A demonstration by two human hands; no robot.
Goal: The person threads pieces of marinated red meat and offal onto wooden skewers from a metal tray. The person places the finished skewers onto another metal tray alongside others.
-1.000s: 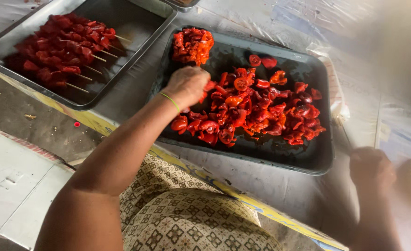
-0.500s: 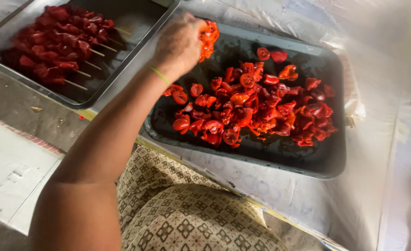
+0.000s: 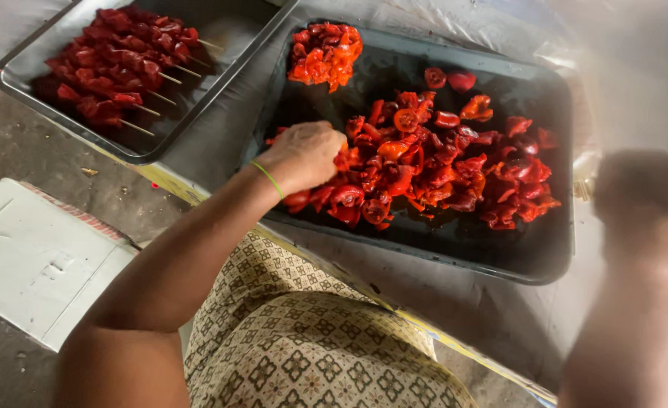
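Glossy red meat chunks (image 3: 440,162) under left hand (image 3: 303,155).

Right hand (image 3: 642,198) blurred, grip unreadable; left hand (image 3: 307,155) fingertips hidden

Glossy red meat pieces (image 3: 432,162) lie heaped in the dark tray (image 3: 500,257).

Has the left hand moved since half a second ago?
Yes. The left hand came down from the small pile at the dark tray's far corner to the big heap.
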